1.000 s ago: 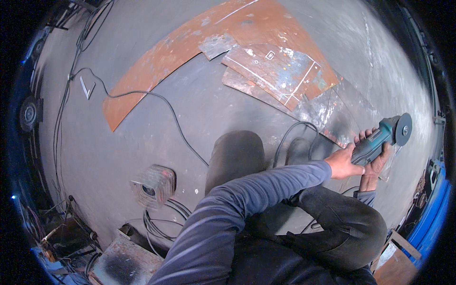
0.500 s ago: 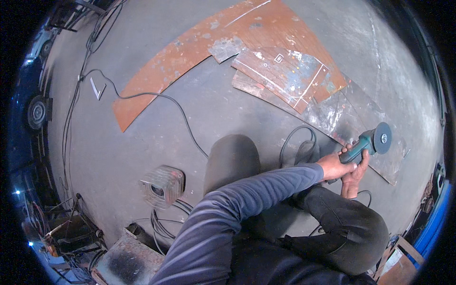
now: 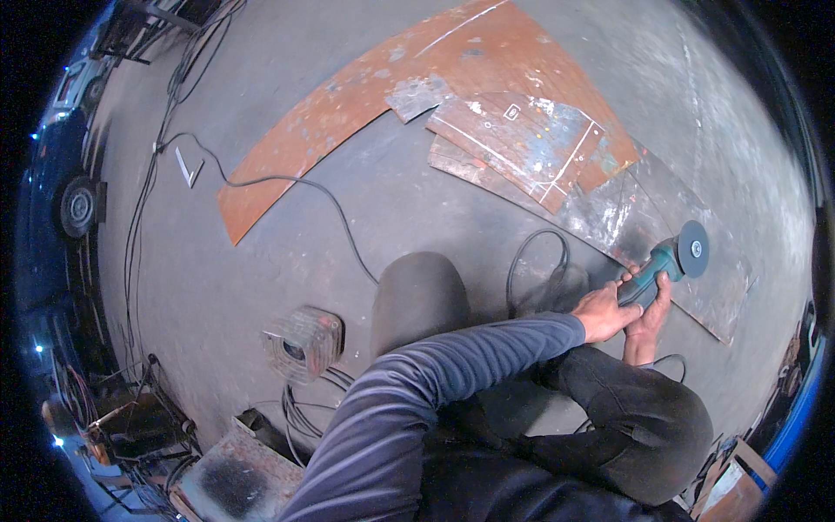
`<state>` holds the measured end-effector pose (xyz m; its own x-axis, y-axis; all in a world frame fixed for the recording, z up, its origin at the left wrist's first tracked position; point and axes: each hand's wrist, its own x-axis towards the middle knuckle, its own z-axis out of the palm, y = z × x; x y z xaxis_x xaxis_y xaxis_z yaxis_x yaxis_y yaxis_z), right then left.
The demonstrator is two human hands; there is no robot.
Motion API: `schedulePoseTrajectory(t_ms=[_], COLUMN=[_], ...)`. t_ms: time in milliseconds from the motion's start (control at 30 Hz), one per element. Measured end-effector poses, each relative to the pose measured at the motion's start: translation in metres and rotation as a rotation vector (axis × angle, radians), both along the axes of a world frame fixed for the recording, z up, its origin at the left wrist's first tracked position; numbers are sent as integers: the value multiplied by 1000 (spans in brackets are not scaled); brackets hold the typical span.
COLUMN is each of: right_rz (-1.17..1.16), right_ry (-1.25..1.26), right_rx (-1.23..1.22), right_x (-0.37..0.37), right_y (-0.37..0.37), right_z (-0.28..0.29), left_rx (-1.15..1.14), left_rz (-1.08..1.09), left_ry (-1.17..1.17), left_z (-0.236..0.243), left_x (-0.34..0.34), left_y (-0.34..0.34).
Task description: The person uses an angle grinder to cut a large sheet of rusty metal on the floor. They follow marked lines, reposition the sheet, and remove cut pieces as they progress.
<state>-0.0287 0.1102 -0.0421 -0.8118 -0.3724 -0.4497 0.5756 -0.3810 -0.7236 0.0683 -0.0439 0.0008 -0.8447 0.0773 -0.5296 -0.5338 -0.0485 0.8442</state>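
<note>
Both my hands are closed around a teal angle grinder (image 3: pixel 645 280), held up in front of my bent knee at the right. My left hand (image 3: pixel 604 314) wraps the rear of its body, the arm reaching across from the lower left. Beside it, my right hand (image 3: pixel 644 329) grips the body from the right, with its fingers up near the grinder's head. A dark round disc (image 3: pixel 693 250) is fitted on the head, its face and centre nut showing. The disc is apart from the dark metal sheet (image 3: pixel 687 291) lying on the floor behind it.
A curved orange-brown plate (image 3: pixel 300 143) and a chalk-marked plate (image 3: pixel 513 139) lie overlapping ahead. Cables (image 3: pixel 335 204) trail over the floor. A ribbed metal block (image 3: pixel 300 341) stands left of my knee, with a worn metal box (image 3: pixel 235 474) nearer. A wheeled vehicle (image 3: pixel 76 207) stands far left.
The whole view has shifted slightly. Relative to the floor, the grinder and both hands have moved a little to the left; the grip stays the same.
</note>
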Motion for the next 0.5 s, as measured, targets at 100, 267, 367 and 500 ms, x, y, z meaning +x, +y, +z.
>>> schedulePoseTrajectory(t_ms=[100,267,367,500], right_rz=[5,-115,-109,0], right_ry=[-29,-103,-75,-33], right_rx=[-75,-62,-75,-291], right_x=[2,16,8,-12], right_y=[4,-27,-4,23], right_z=[1,21,8,-3], left_rx=[-47,-62,-63,-59], left_rz=[6,-71,-96,-355], left_ry=[32,8,60,180], left_z=[-3,-4,1,-18], left_x=[-1,-1,-6,-11], left_y=[6,-3,0,-21])
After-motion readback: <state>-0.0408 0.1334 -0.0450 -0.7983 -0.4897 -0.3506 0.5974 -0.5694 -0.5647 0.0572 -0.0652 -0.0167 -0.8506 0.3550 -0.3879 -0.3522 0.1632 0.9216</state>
